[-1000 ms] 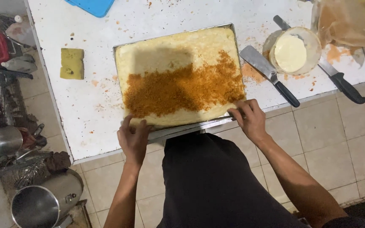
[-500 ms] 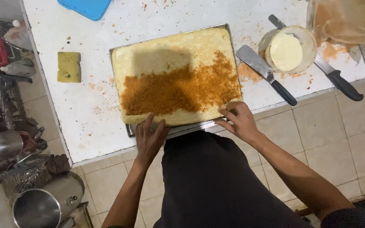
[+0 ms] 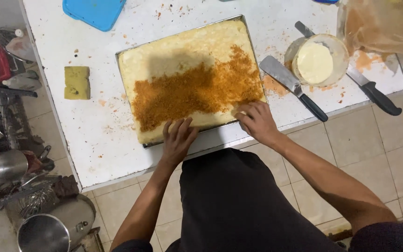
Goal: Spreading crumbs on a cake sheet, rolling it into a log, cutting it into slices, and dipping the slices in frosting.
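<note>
A rectangular metal tray (image 3: pixel 131 46) on the white table holds a pale yellow sheet cake (image 3: pixel 183 51). An orange-brown crumbly layer (image 3: pixel 197 91) covers the cake's middle and near right part. My left hand (image 3: pixel 178 137) lies flat, fingers apart, on the cake's near edge at the crumb line. My right hand (image 3: pixel 256 120) rests with bent fingers on the near right corner of the cake, touching the crumbs. Neither hand holds a tool.
To the right lie a metal spatula with a black handle (image 3: pixel 295 86), a clear tub of cream (image 3: pixel 316 60), a black-handled knife (image 3: pixel 374 91) and a plastic bag (image 3: pixel 383 23). A yellow sponge (image 3: pixel 77 82) and a blue lid (image 3: pixel 94 11) are at left. Metal pots (image 3: pixel 47 224) stand on the floor.
Both hands moved from the tray's near rim up onto the cake. The left hand shifted right and now lies flat on the near edge; the right hand reached the crumbs.
</note>
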